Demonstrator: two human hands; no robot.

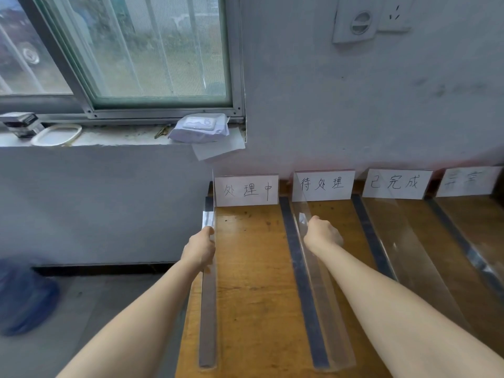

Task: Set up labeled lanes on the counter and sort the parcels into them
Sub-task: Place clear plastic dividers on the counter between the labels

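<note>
Left grip pinches the clear divider, which stands flush along the bench left edge. Right grip curls over the second divider, upright beside a dark tape strip. Label cards against the wall read 处理中, 待处理, 已完成; the fourth card is blurred.

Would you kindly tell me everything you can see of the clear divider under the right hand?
The clear divider is a long, see-through, plastic-looking sheet standing on edge on the wooden counter, beside a dark tape strip. It runs from the label card towards the near edge. The right hand grips its top edge.
</note>
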